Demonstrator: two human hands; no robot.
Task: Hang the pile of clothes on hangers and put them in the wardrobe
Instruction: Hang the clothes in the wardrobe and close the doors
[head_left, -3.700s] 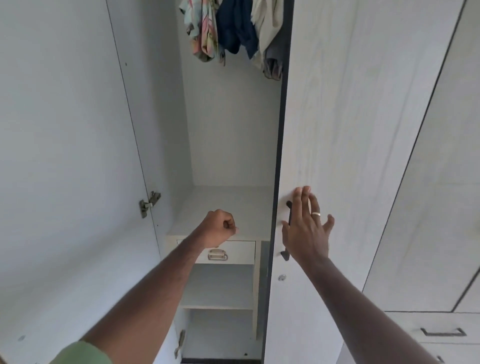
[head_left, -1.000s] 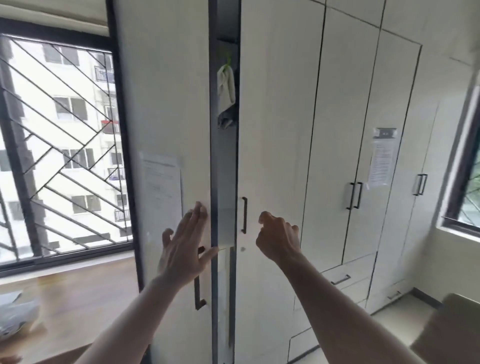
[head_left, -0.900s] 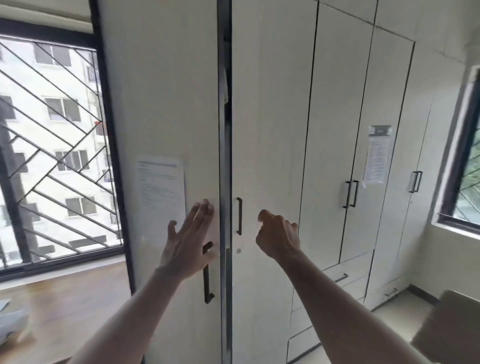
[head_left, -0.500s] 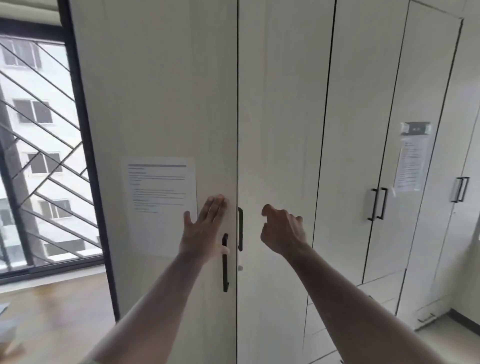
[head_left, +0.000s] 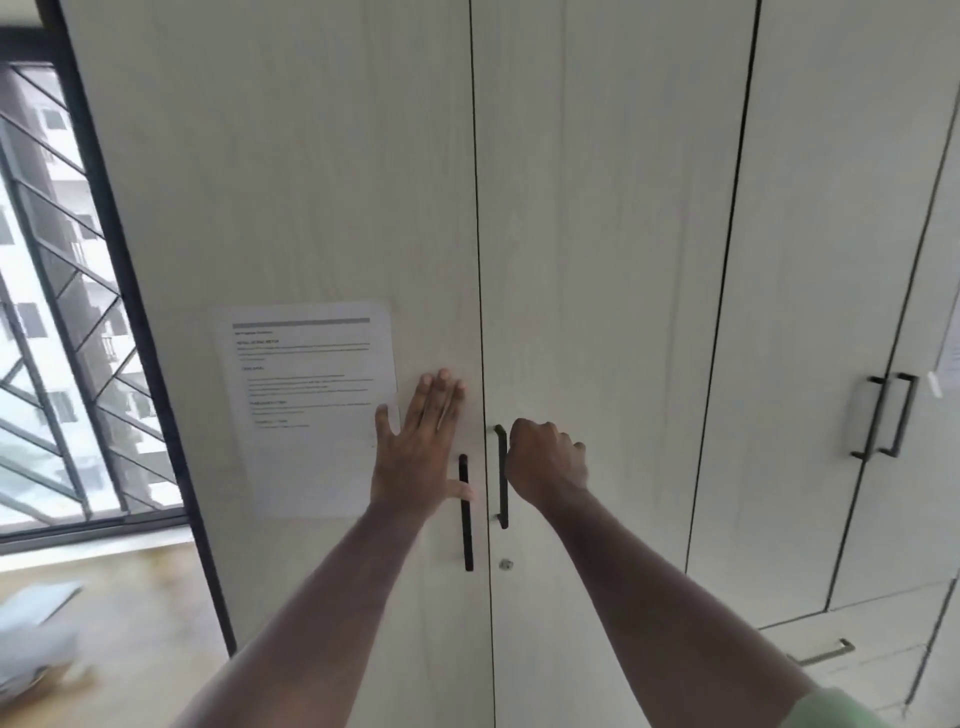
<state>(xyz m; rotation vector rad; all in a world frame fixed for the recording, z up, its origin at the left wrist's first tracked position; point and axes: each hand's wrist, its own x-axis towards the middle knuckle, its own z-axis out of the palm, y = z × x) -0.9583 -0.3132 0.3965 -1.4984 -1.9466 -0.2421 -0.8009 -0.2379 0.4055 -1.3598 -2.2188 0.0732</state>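
Observation:
The pale wood-grain wardrobe stands with both doors closed; no clothes or hangers show. My left hand (head_left: 422, 447) lies flat with straight fingers against the left door (head_left: 322, 197), just left of its black bar handle (head_left: 466, 514). My right hand (head_left: 545, 462) is curled into a fist against the right door (head_left: 602, 208), right beside that door's black handle (head_left: 501, 475); its fingers hold nothing that I can see. A printed paper sheet (head_left: 306, 405) is stuck on the left door.
More closed wardrobe doors with a pair of black handles (head_left: 883, 415) run to the right, and drawers (head_left: 826, 652) sit below them. A barred window (head_left: 57, 312) fills the left. Wooden floor (head_left: 130, 623) and a blurred pale object (head_left: 36, 639) lie at lower left.
The wardrobe, open with hanging clothes visible earlier, has been pushed closed; the gap between the doors narrowed and vanished. Both hands stay on the doors.

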